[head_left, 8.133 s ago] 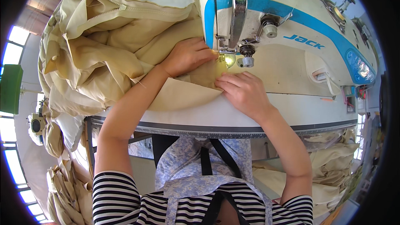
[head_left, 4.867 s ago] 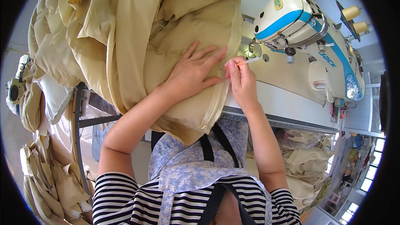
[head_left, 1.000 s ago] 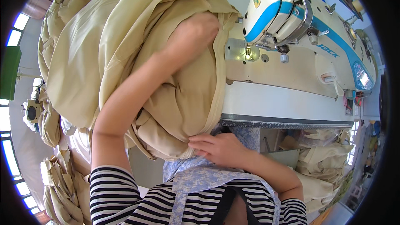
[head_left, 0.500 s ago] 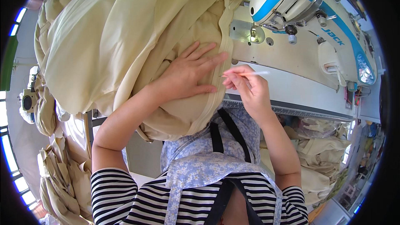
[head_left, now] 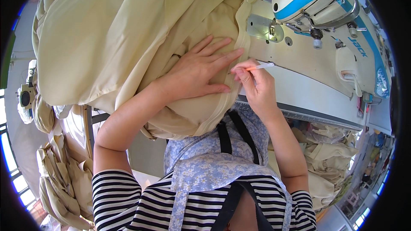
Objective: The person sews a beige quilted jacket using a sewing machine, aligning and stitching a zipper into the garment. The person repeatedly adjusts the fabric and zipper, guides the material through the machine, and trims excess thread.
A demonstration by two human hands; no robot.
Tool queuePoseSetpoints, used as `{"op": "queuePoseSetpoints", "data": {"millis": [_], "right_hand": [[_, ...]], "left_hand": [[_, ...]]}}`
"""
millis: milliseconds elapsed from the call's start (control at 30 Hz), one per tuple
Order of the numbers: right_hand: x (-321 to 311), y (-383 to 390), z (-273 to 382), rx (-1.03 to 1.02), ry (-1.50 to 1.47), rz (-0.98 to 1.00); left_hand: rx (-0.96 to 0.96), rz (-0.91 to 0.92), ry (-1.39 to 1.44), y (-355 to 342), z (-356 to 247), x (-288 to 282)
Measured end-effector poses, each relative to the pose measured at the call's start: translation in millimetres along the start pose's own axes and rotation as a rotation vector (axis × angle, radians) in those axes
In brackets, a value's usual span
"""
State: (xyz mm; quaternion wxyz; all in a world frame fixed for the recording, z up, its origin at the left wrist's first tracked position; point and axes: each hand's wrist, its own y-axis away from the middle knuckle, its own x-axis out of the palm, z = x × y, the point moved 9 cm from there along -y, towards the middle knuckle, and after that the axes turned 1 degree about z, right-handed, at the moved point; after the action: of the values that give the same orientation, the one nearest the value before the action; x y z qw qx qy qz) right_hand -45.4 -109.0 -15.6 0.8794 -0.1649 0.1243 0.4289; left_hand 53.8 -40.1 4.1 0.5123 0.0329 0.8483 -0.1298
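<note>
A large heap of beige fabric point(head_left: 102, 47) covers the left and middle of the sewing table, its stitched edge band point(head_left: 243, 38) running down toward my lap. My left hand point(head_left: 201, 68) lies flat on the cloth beside that band, fingers spread. Between the fingertips of my right hand point(head_left: 257, 85) is a slim pen point(head_left: 262, 66) with an orange part and a clear end pointing up to the right. Its tip is at or near the band; my fingers partly hide it, so contact is unclear.
A white and blue sewing machine point(head_left: 317, 4) stands at the far right, its metal needle plate point(head_left: 261, 28) just beyond the fabric. A ruler strip point(head_left: 299, 114) lines the table's front edge. More beige cloth hangs at lower left point(head_left: 64, 179) and lies at lower right point(head_left: 329, 158).
The view has shifted slightly, with the machine now farther right and lower. The pen's end has swung upward in my right fingers. My left hand stays flat on the fabric.
</note>
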Motion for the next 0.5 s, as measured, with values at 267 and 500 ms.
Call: {"op": "queuePoseSetpoints", "data": {"millis": [267, 500], "right_hand": [[-7.8, 3.7, -9.9, 0.016, -0.169, -0.100], [-36.8, 2.0, 18.9, -0.212, 0.062, -0.205]], "left_hand": [[-0.006, -0.001, 0.000, 0.5, 1.6, 1.2], [-0.065, -0.076, -0.042, -20.5, 5.5, -18.5]]}}
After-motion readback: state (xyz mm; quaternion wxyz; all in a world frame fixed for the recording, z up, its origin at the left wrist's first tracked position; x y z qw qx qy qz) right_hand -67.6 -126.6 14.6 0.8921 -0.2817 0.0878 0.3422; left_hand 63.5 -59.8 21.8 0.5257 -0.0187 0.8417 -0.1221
